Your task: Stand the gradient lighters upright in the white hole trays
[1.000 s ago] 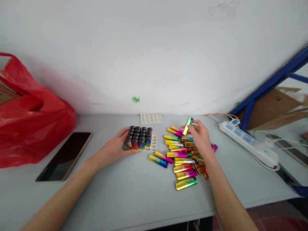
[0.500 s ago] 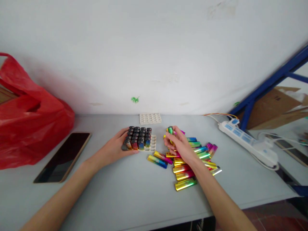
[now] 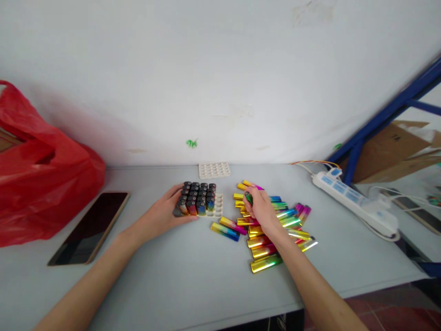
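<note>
My left hand (image 3: 168, 207) is wrapped round the left end of a white holed tray (image 3: 219, 207), thumb along the front and fingers behind. Upright in the tray stand several black-topped lighters (image 3: 197, 196) with shiny coloured bodies, in close rows. The tray's right-hand holes show bare. My right hand (image 3: 262, 208) is closed round a lighter (image 3: 248, 197) with a green end, most of it hidden in the fingers. It hovers over a loose pile of metallic gold, green, blue and pink lighters (image 3: 265, 250). Two of them lie between pile and tray.
A second white holed tray (image 3: 214, 170) lies by the wall. On the left are a phone (image 3: 89, 227) and a red plastic bag (image 3: 44, 170). A white power strip (image 3: 354, 202) with cables lies right, near a blue metal frame (image 3: 389, 110) and cardboard box (image 3: 392, 149).
My right hand has shifted slightly right and turned, with the lighter now more hidden in the fingers. My left hand stays on the tray. The view has moved a little.
</note>
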{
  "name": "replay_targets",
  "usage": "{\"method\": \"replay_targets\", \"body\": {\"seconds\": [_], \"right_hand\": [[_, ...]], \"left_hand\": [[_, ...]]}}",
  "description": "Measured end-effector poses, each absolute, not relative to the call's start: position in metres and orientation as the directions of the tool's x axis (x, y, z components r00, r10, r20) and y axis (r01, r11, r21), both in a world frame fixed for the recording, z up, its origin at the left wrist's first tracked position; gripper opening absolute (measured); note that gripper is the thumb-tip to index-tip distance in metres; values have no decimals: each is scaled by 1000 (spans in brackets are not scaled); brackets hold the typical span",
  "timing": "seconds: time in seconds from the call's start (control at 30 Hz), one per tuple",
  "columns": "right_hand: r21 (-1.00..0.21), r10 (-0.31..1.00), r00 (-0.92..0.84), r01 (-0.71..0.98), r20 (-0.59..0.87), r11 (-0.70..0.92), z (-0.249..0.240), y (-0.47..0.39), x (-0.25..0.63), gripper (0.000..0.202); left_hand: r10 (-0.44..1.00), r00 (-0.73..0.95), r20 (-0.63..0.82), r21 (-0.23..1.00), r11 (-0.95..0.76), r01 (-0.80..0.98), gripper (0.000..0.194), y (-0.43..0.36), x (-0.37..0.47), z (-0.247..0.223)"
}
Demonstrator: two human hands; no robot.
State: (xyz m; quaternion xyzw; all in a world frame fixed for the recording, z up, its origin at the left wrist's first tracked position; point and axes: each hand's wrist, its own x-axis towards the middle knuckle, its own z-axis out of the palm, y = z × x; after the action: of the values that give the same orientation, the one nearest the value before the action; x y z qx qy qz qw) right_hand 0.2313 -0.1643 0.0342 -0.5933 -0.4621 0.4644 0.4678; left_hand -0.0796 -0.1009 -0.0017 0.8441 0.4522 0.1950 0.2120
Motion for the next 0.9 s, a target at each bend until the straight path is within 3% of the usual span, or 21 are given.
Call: {"method": "replay_targets", "body": {"seconds": [0.27, 0.63, 0.73, 0.9], "right_hand": [[-976, 982, 177, 192, -67, -101, 36, -164, 227, 68], [-959, 983, 186, 277, -6, -58, 23, -163, 229, 61], [-940, 982, 164, 341, 95, 34, 28, -168, 227, 61], [-839, 967, -38, 490, 253, 239, 45, -179, 223, 48]], "left_hand": [[837, 522, 166, 513, -525, 679, 74, -100, -79, 0], [835, 525, 167, 506, -530, 681, 77, -97, -82, -4], [833, 528, 164, 516, -528, 674, 78, -98, -81, -2], [826, 533, 182, 516, -542, 663, 79, -99, -80, -1]]}}
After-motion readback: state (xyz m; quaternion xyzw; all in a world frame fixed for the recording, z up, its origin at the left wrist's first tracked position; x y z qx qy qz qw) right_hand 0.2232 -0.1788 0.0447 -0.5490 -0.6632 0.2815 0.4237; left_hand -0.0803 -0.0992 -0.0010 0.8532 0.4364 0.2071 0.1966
